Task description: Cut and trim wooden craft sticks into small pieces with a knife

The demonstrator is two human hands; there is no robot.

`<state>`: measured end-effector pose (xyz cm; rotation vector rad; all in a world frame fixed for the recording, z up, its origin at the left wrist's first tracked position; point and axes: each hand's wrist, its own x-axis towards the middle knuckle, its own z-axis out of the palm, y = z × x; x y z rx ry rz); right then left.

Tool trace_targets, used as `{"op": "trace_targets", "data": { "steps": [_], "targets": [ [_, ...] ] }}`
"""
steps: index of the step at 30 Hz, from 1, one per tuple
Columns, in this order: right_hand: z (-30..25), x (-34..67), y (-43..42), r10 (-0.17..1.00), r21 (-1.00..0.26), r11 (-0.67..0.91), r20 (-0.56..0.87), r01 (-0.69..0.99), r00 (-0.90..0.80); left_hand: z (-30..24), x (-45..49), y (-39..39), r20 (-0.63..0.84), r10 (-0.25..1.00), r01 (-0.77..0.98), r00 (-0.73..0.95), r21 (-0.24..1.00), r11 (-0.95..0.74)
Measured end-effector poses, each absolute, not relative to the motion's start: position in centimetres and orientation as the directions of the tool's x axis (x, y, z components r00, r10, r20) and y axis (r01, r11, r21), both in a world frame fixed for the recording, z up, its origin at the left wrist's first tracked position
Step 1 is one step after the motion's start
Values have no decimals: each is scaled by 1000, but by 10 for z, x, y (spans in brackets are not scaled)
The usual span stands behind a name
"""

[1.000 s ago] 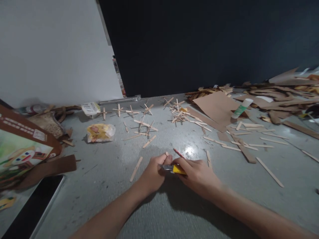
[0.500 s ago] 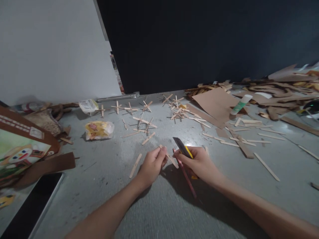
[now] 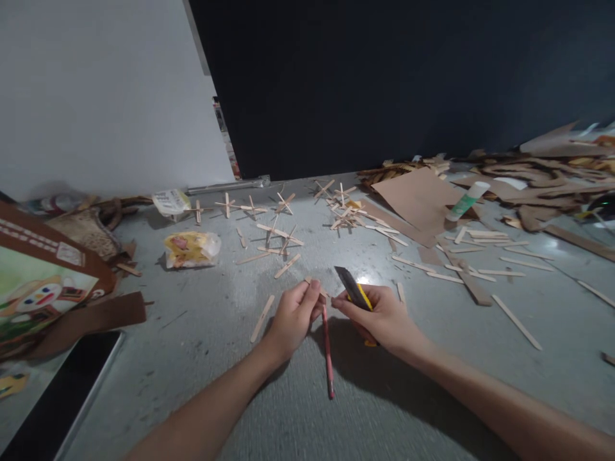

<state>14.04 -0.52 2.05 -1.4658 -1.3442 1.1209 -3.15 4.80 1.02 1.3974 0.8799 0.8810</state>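
Note:
My left hand (image 3: 295, 317) is closed, thumb over fingers, on a wooden craft stick (image 3: 309, 280), mostly hidden by the fingers. A red pencil (image 3: 328, 358) extends toward me from beneath those fingertips; whether they grip it as well I cannot make out. My right hand (image 3: 382, 314), just to the right, is closed around a black-and-yellow box cutter (image 3: 353, 288), its dark blade end pointing up and left. A loose craft stick (image 3: 262, 318) lies left of my left hand, and another (image 3: 401, 294) sits behind my right hand.
Crossed stick pieces (image 3: 252, 208) stand in a row at the back. Cardboard (image 3: 416, 202), a glue stick (image 3: 467, 202) and scattered craft sticks (image 3: 516, 321) lie to the right. Leftward are a wrapped snack (image 3: 192, 250), a plastic cup (image 3: 170, 203), a phone (image 3: 67, 397) and a printed bag (image 3: 48, 282).
The red pencil has shifted from my right fingertips leftward to my left fingertips and now points more straight toward me. The craft stick in my left hand shows less.

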Motion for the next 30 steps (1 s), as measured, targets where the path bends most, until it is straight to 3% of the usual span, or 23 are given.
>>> {"op": "trace_targets", "data": {
  "steps": [3, 5, 8, 11, 15, 20, 25, 30],
  "targets": [
    [16, 146, -10, 974, -813, 137, 214, 566, 71, 8, -31, 48, -22, 904, 36, 428, 999, 8],
    [13, 151, -13, 919, -596, 325, 382, 734, -97, 5, -31, 48, -43, 900, 62, 434, 998, 18],
    [11, 157, -16, 778, -271, 563, 491, 781, -391, 1, -32, 48, -55, 892, 68, 449, 997, 27],
    [12, 158, -16, 725, -161, 602, 521, 782, -451, -1, -32, 48, -28, 893, 43, 449, 999, 9],
    [15, 157, -17, 790, -255, 542, 479, 801, -382, 4, -33, 47, 14, 898, 13, 440, 1000, -22],
    [19, 151, -19, 908, -481, 359, 378, 799, -180, 9, -34, 44, 29, 903, -2, 428, 1000, -31],
    [11, 143, -17, 956, -728, 187, 290, 659, 50, 8, -35, 43, 23, 866, 35, 500, 998, -47],
    [10, 140, -15, 961, -777, 195, 273, 598, 41, 6, -35, 45, 130, 802, 61, 583, 977, -203]
  ]
}}
